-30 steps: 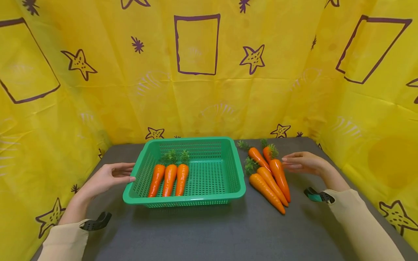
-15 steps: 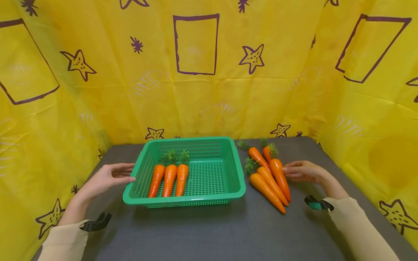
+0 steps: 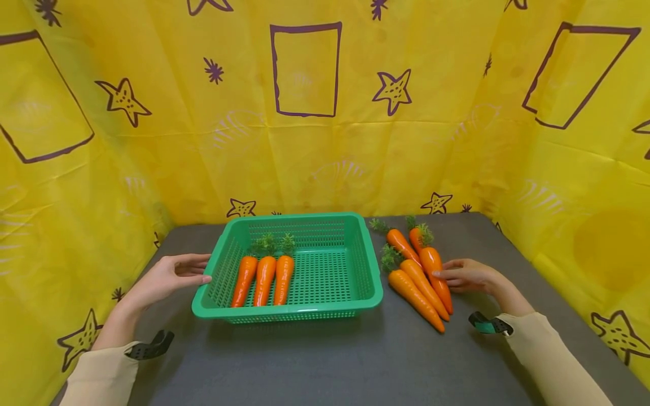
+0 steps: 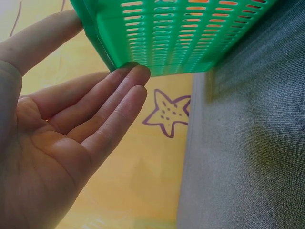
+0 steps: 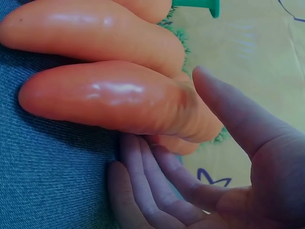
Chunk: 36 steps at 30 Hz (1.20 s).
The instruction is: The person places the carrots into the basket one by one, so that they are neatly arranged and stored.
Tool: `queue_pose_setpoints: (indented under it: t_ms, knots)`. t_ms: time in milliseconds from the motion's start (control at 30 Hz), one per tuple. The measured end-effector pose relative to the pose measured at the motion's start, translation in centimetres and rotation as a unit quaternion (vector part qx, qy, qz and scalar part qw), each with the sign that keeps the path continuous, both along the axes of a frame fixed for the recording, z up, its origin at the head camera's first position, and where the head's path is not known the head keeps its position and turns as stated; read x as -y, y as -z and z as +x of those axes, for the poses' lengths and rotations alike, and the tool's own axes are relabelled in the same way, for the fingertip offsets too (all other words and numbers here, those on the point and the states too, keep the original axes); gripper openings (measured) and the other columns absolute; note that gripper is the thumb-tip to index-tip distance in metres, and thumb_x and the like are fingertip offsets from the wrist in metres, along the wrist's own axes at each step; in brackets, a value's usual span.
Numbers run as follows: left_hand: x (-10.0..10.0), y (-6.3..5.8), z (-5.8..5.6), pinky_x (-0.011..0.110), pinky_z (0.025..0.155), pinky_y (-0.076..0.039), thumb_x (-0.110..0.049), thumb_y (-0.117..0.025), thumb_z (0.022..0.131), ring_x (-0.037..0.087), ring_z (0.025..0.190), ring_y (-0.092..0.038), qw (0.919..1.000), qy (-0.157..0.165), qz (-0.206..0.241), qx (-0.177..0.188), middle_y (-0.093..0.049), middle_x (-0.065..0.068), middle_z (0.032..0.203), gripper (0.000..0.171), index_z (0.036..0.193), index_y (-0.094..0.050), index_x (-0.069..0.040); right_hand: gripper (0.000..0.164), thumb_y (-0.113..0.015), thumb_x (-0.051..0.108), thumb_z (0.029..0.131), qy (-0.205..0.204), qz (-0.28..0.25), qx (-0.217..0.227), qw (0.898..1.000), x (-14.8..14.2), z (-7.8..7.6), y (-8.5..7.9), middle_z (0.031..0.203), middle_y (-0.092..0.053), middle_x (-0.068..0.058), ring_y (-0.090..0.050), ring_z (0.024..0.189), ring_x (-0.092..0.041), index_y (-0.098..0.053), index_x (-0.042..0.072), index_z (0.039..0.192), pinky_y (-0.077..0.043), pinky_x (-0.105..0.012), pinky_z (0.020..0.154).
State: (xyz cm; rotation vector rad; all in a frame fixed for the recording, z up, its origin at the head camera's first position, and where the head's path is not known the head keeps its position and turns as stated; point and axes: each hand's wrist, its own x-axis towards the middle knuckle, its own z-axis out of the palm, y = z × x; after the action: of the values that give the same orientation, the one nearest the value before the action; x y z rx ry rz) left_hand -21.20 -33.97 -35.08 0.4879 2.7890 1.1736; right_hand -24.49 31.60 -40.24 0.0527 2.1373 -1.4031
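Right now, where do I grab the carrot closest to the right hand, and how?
I'd grip that carrot around its thick upper half, coming from the right, thumb over the top. It narrows toward its tip, which might slip. Another carrot lies close along its left, while its right side faces the right hand.
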Motion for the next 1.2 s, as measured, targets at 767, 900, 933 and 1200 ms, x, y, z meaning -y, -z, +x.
queue_pose_setpoints:
  t_ms: [767, 900, 933, 1200]
  knots:
    - [0.05, 0.09, -0.09, 0.021, 0.079, -0.053, -0.034, -0.07, 0.086, 0.004, 0.097, -0.065, 1.0, -0.002, -0.003, 0.002, -0.065, 0.013, 0.119, 0.058, 0.133, -0.053, -0.005, 0.078, -0.063, 0.036, 0.091, 0.008, 0.025, 0.004, 1.0, 0.43, 0.14, -0.02, 0.127, -0.053, -0.021, -0.062, 0.105, -0.018, -0.026, -0.015, 0.137, -0.051, -0.038, 0.092]
    - [0.02, 0.03, -0.09, 0.022, 0.079, -0.053, -0.033, -0.071, 0.086, 0.005, 0.097, -0.066, 1.0, -0.002, 0.002, 0.006, -0.065, 0.013, 0.12, 0.058, 0.133, -0.053, -0.005, 0.075, -0.064, 0.035, 0.09, 0.01, 0.024, 0.003, 1.0, 0.46, 0.12, -0.16, 0.123, -0.057, -0.018, -0.063, 0.103, -0.018, -0.03, -0.015, 0.136, -0.052, -0.038, 0.091]
    - [0.01, 0.01, -0.08, 0.022, 0.079, -0.053, -0.033, -0.071, 0.085, 0.005, 0.097, -0.066, 1.0, -0.002, 0.003, 0.008, -0.065, 0.013, 0.12, 0.058, 0.133, -0.053, -0.005, 0.075, -0.064, 0.035, 0.09, 0.011, 0.024, 0.003, 1.0, 0.48, 0.13, -0.21, 0.123, -0.057, -0.017, -0.063, 0.103, -0.018, -0.031, -0.015, 0.136, -0.052, -0.038, 0.091]
    - [-0.05, -0.08, 0.0, 0.022, 0.078, -0.053, -0.034, -0.071, 0.085, 0.004, 0.097, -0.066, 0.9999, -0.003, 0.004, 0.011, -0.065, 0.014, 0.119, 0.059, 0.133, -0.053, -0.004, 0.076, -0.066, 0.034, 0.089, 0.018, 0.029, 0.001, 0.999, 0.41, 0.21, -0.7, 0.122, -0.058, -0.018, -0.063, 0.102, -0.019, -0.032, -0.015, 0.135, -0.053, -0.038, 0.089]
